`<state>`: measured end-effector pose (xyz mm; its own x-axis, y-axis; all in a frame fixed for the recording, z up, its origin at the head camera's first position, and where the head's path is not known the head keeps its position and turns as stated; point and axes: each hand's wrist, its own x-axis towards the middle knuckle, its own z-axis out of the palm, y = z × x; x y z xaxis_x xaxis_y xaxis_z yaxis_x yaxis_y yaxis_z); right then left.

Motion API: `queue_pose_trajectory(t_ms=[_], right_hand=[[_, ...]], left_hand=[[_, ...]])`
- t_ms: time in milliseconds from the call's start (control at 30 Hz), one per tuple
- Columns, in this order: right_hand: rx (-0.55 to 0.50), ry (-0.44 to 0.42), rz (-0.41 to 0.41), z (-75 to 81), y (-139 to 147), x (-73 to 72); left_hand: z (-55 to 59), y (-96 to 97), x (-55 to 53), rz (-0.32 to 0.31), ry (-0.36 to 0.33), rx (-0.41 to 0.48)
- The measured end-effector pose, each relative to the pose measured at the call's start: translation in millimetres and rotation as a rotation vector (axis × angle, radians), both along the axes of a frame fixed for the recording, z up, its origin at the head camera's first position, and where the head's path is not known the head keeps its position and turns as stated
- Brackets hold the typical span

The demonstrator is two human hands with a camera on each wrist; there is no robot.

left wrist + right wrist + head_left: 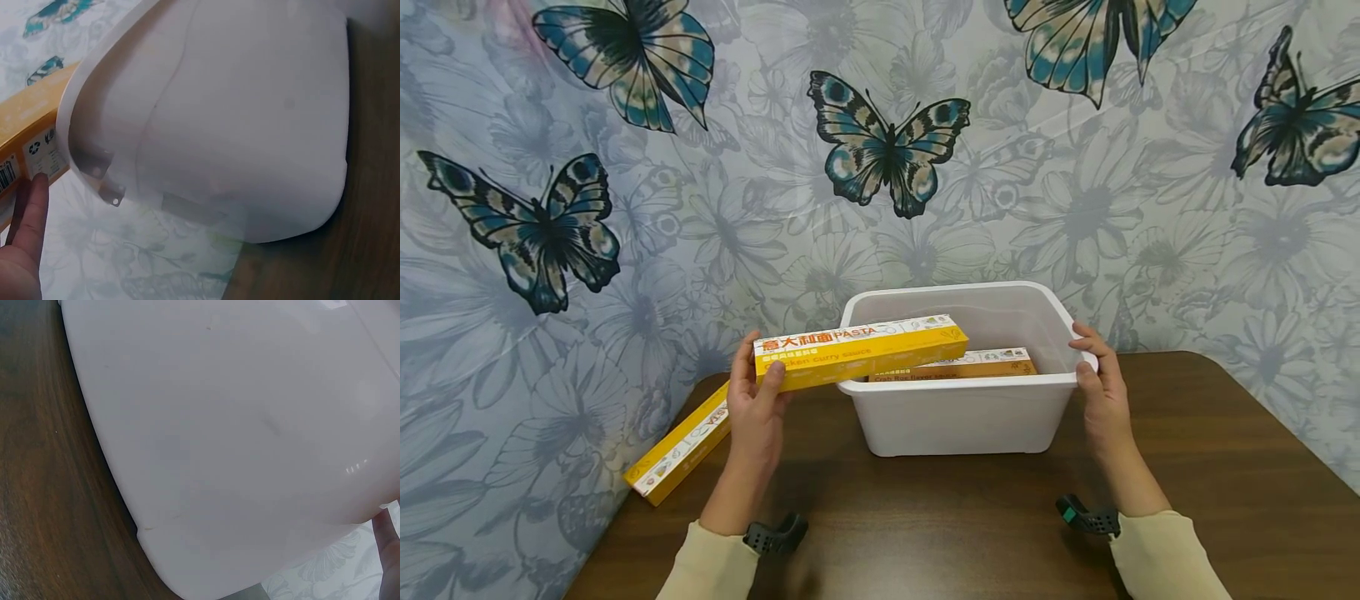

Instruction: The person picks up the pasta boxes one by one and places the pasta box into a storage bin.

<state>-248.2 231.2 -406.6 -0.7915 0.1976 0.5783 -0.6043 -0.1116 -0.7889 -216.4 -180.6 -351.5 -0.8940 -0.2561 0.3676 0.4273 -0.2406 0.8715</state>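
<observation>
My left hand point(758, 408) grips one end of a yellow pasta box point(861, 350), thumb on the front face. The box's far end reaches over the left part of a white plastic bin point(958, 417), just above its front rim. With my right hand point(1103, 387) I hold the bin's right rim, fingers over the edge and thumb in front. Inside the bin lies a brown-orange pasta box point(992, 364), partly hidden by the front rim and the held box. In the left wrist view, fingers touch the held box's underside point(44, 150) near its printed label.
Another yellow pasta box point(681, 446) lies slanted on the brown wooden table point(925, 525) to the left, its upper end behind my left hand. A butterfly-patterned cloth point(715, 208) hangs behind and beside the table. Dark bands circle both wrists.
</observation>
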Motion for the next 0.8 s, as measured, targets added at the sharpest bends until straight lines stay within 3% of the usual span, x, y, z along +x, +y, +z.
queue_pose_trajectory(t_ms=[400, 800], right_hand=[[0.000, -0.005, 0.015, -0.2, 1.1, -1.5], [-0.007, 0.004, 0.010, -1.9, 1.5, -3.4]], left_hand=[[4.4, 6.1, -16.4, -0.078, -0.060, -0.060], [10.5, 15.2, -33.0, -0.110, -0.074, -0.163]])
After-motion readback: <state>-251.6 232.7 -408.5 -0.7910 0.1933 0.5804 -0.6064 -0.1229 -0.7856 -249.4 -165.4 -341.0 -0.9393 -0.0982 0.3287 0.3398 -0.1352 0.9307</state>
